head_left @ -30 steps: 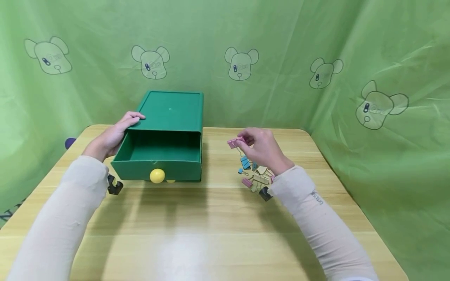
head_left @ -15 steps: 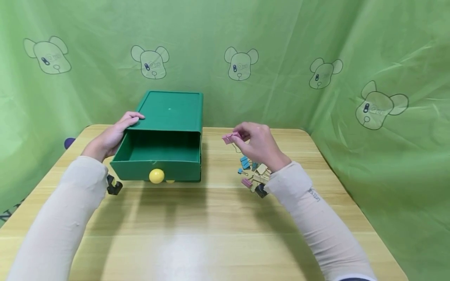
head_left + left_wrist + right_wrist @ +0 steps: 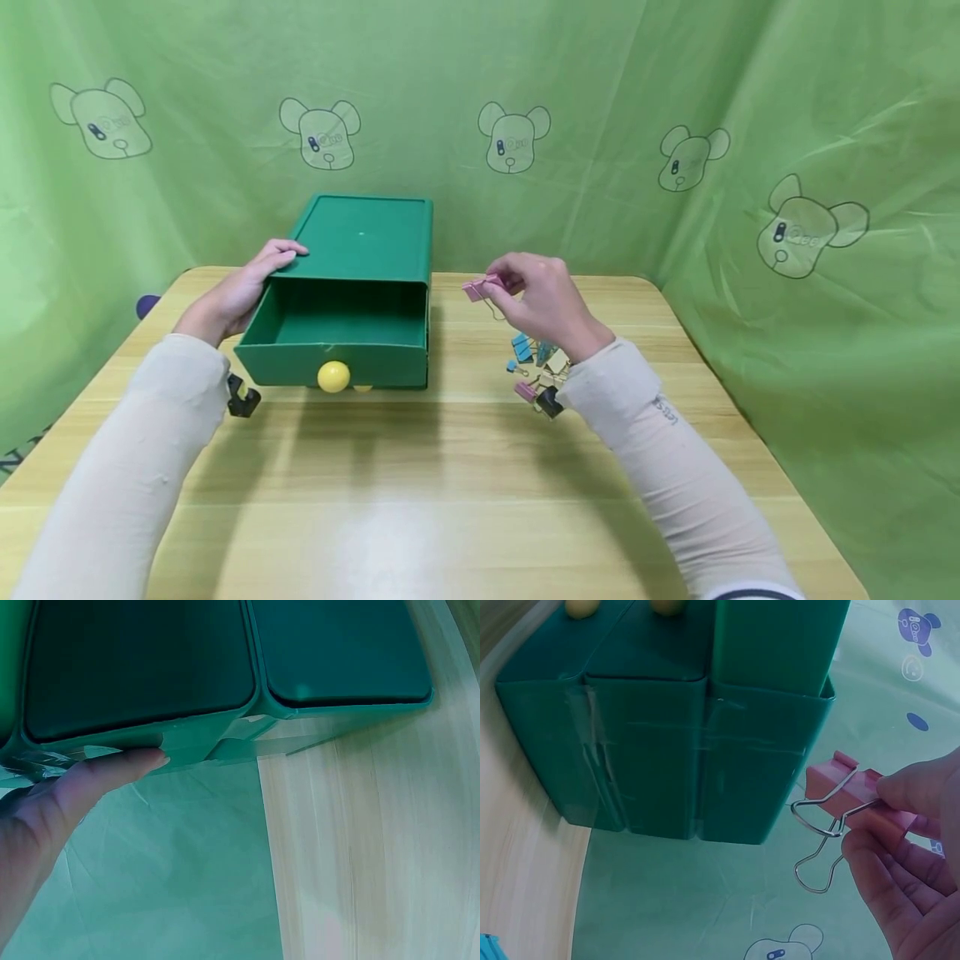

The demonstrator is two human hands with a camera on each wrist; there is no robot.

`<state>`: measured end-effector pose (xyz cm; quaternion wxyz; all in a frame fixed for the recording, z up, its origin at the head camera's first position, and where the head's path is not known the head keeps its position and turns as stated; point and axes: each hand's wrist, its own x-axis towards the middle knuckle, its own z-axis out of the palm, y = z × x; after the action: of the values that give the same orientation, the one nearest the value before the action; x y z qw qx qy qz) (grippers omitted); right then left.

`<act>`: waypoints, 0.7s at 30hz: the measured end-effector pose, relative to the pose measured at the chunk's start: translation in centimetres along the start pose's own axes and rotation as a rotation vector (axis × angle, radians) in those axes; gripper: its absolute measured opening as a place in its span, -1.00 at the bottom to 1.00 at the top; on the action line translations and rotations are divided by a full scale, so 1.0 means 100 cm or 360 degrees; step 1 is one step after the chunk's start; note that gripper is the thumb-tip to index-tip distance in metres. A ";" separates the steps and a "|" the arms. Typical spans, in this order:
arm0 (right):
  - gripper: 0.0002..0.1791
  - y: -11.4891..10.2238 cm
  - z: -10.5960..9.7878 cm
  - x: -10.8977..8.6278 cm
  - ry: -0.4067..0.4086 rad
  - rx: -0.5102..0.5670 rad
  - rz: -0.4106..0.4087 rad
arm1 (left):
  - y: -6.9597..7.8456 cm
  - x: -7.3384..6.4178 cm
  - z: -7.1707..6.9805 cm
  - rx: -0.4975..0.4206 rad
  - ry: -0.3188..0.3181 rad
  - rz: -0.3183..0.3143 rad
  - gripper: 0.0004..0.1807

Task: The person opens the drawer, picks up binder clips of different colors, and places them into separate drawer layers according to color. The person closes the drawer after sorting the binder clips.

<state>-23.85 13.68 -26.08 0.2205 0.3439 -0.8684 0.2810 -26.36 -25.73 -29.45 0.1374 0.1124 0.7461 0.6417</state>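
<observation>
My right hand (image 3: 543, 304) pinches a pink binder clip (image 3: 862, 806) between thumb and fingers, above the table. The clip's silver wire handles hang out loosely. My left hand (image 3: 240, 287) rests against the left side of a green drawer cabinet (image 3: 367, 237), its fingertips over the top edge. In the left wrist view one straight digit of that hand lies along the cabinet's side; the other fingers are mostly hidden. The cabinet's top drawer (image 3: 333, 367) is pulled out, with a yellow knob (image 3: 333, 377). Its visible inside holds nothing.
Below my right wrist lies a pile of binder clips, among them a blue clip (image 3: 522, 347), a pink one (image 3: 526, 391) and a black one (image 3: 550, 402). A black object (image 3: 243, 397) shows by the left sleeve. Green curtains surround the wooden table (image 3: 480, 500).
My right hand has moved left and slightly up, away from the pile, carrying the pink binder clip towards the cabinet. The left hand and the drawer have stayed put.
</observation>
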 end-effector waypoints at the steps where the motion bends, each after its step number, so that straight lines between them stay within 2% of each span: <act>1: -0.87 -0.001 0.000 0.000 0.0004 -0.0002 0.0000 | 0.000 0.000 0.000 0.0002 0.0000 0.0000 -0.83; 10: -0.87 -0.014 0.000 0.004 0.0045 0.0064 -0.0015 | 0.002 -0.001 0.002 0.0012 0.0005 0.0017 -0.83; 16: -0.89 -0.017 0.002 0.003 0.0128 0.0131 0.0010 | 0.002 -0.001 0.002 0.0001 -0.0004 0.0006 -0.82; 21: -0.89 -0.022 0.004 0.005 0.0187 0.0183 -0.0040 | 0.001 -0.001 0.000 -0.0001 0.0003 0.0015 -0.83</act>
<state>-22.69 11.88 -25.32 0.2544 0.3499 -0.8320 0.3473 -26.23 -25.73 -29.39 0.1336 0.1152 0.7456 0.6426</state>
